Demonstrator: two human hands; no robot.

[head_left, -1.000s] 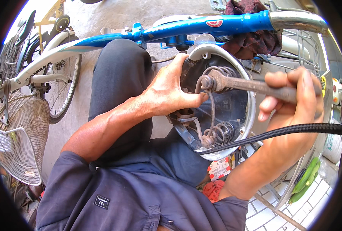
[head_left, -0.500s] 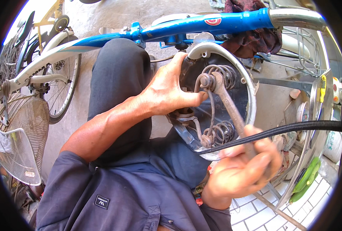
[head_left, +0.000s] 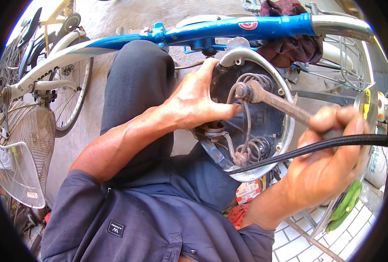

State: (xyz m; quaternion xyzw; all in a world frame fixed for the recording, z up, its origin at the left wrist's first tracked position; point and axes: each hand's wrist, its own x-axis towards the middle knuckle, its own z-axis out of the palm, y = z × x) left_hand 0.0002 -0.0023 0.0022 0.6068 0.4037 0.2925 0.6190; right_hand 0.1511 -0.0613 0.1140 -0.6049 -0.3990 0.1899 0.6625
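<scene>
An upturned bicycle saddle [head_left: 286, 131] with a pale rim and dark underside faces me, its rusty coil springs [head_left: 258, 149] and bent wire frame showing. My left hand [head_left: 194, 102] grips its left side, thumb reaching over toward the clamp and fingers partly hidden behind the edge. A rusty wrench [head_left: 285, 107] sits with its head on the clamp bolt [head_left: 243, 91]. My right hand [head_left: 323, 163] is wrapped round the wrench's handle at the right. A black ribbed cable or tube [head_left: 360, 140] crosses in front of the right hand and the saddle's lower rim.
A blue bicycle frame [head_left: 233, 28] runs across beyond the saddle, with a dark red cloth [head_left: 290, 48] over it. A wire basket [head_left: 25, 174] and wheel stand at left. Green long vegetables [head_left: 346, 203] and a yellow-handled tool [head_left: 367, 102] lie at right.
My right hand has swung the wrench handle up and to the right, turning it about the bolt. The left hand keeps its grip on the saddle.
</scene>
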